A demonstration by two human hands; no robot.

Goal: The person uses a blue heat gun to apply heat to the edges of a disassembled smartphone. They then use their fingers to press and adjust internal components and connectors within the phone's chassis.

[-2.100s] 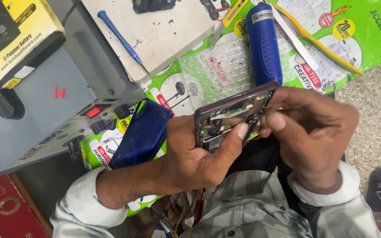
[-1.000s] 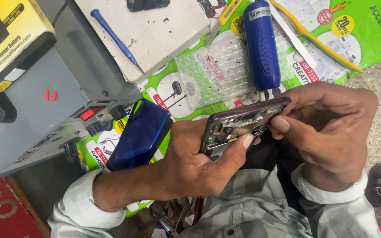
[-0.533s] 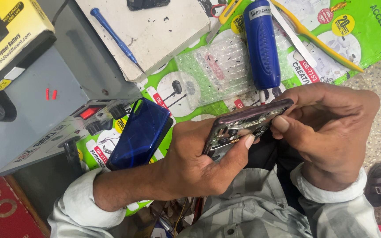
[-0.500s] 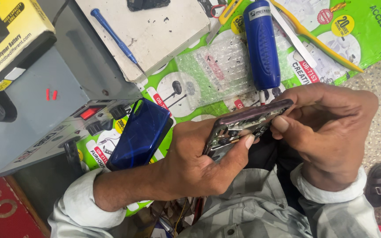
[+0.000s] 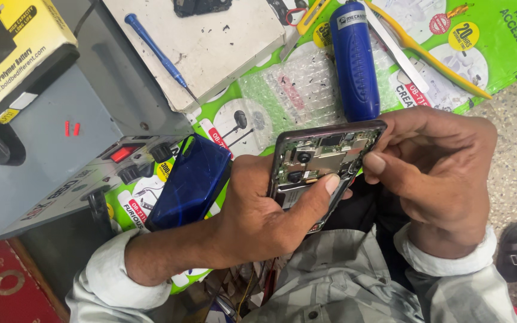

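While the head camera looked down, the opened phone (image 5: 321, 164) sat in the middle of the picture, its back cover off and its green board and camera modules showing, tilted with its top edge toward the upper right. Below and left of the phone, the left hand (image 5: 258, 218) cradled it from underneath, fingers curled around the lower edge and the thumb (image 5: 315, 194) lying flat across the exposed inside, pressing on it. Right of the phone, the right hand (image 5: 444, 173) closed on its top right corner, thumb and forefinger pressed together in a pinch at the frame's edge; whether anything small lay between them could not be told. Just above the phone lay a thick blue tool handle (image 5: 354, 60), pointing away from it, on a sheet of bubble wrap (image 5: 294, 96) spread over green printed packaging (image 5: 498, 42). Above and right of the phone rested a yellow-handled pry tool (image 5: 426, 57). Left of the phone, touching the left wrist, lay a dark blue glossy case (image 5: 189, 182). Farther left of the phone stood a grey power unit (image 5: 61, 155) with a red switch and black knobs, and above left of the phone a slim blue screwdriver (image 5: 157, 51) lay on a scuffed white board (image 5: 222, 42). Beneath the phone showed the person's grey plaid shirt (image 5: 354, 281).
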